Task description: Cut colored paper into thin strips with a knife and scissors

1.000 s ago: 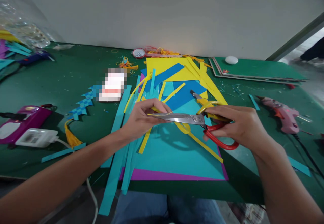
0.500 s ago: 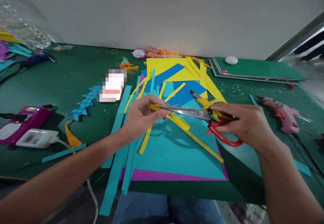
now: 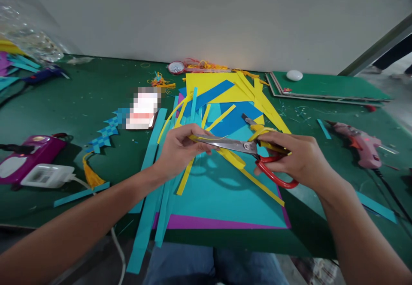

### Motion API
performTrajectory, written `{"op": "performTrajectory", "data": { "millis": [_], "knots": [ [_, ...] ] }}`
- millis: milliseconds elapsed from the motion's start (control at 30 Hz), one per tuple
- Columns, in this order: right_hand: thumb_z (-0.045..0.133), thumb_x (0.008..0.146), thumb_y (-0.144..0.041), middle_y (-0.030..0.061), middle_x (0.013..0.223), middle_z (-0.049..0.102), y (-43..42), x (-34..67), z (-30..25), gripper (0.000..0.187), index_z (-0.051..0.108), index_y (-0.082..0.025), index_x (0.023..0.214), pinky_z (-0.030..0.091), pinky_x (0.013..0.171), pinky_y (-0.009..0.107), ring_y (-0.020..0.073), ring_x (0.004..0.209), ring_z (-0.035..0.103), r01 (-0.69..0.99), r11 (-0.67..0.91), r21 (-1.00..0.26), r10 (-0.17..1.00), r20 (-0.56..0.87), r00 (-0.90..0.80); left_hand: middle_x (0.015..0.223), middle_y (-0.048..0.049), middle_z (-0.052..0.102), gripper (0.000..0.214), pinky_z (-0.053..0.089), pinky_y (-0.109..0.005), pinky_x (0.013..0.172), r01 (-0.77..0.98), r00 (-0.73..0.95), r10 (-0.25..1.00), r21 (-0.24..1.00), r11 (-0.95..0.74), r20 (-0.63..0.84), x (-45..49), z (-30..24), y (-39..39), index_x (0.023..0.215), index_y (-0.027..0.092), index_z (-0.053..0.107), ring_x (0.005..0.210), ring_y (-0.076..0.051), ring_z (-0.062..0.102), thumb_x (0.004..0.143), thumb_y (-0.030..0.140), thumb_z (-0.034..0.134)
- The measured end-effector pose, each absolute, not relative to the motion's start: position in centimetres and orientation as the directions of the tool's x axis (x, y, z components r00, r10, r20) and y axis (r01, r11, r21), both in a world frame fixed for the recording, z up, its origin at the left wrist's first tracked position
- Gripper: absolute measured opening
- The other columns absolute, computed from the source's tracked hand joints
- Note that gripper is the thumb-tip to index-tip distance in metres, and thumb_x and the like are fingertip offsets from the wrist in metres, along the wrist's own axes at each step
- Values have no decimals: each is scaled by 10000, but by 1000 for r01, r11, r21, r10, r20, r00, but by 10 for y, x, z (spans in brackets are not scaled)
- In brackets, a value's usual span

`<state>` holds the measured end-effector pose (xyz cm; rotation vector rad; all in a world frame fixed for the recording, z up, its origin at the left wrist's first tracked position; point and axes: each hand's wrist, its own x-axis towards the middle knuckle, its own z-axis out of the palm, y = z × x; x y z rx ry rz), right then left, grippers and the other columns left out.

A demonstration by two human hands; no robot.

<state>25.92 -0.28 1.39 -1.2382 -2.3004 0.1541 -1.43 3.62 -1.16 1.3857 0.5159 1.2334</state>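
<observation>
My left hand (image 3: 184, 150) is closed in a pinch on a narrow yellow paper strip (image 3: 233, 159), which loops and hangs out to the right of the fingers. In my right hand (image 3: 298, 156) is a pair of scissors (image 3: 240, 145) with one red and one yellow handle. Their blades point left and reach the strip at my left fingertips. Below both hands lies a large turquoise paper sheet (image 3: 222, 205), with a purple sheet (image 3: 206, 222) showing under its edge. A dark-tipped cutter (image 3: 247, 120) lies just behind the scissors, partly hidden.
Turquoise strips (image 3: 146, 216) overhang the table's front edge. A phone (image 3: 143, 109) and a woven blue chain (image 3: 109, 132) lie left, near a purple power socket (image 3: 35, 156). A pink glue gun (image 3: 360, 143) rests right. Yellow sheets (image 3: 212, 81) and green boards (image 3: 334, 88) are behind.
My right hand has moved left with the scissors, so the blades reach farther across my left fingertips. My left hand still pinches the strip in nearly the same place.
</observation>
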Motion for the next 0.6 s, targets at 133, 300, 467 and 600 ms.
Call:
{"op": "performTrajectory", "data": {
  "millis": [133,300,467,600],
  "knots": [
    [721,801,-446,-1,738,666,-3,260,13,317,666,-240,1036,431,518,271,138,549,498,746,571,-341,810,383,-445,706,-14,730,140,562,-225,526,-337,342,874,913,-228,345,-14,-9,35,716,176,715,618,-143,684,699,202,851],
    [716,815,-433,7,758,693,-5,262,15,283,674,-231,1010,448,539,271,146,563,559,739,572,-356,811,379,-445,739,-29,748,143,573,-230,534,-287,334,883,928,-239,331,-13,-9,35,715,163,704,599,-134,677,719,215,837],
    [667,839,-499,34,822,727,-4,262,20,323,683,-223,1005,458,561,282,170,604,614,774,522,-359,842,361,-400,746,-25,759,116,575,-219,545,-265,332,888,935,-236,319,-12,-11,35,734,161,698,653,-146,707,747,187,810],
    [689,767,-566,82,907,725,6,272,19,471,639,-221,1084,472,609,323,245,729,664,888,219,-403,944,319,-88,794,-34,760,73,575,-214,568,-236,369,885,950,-205,283,-12,-8,33,789,160,689,708,-148,719,806,173,760]
  ]
}}
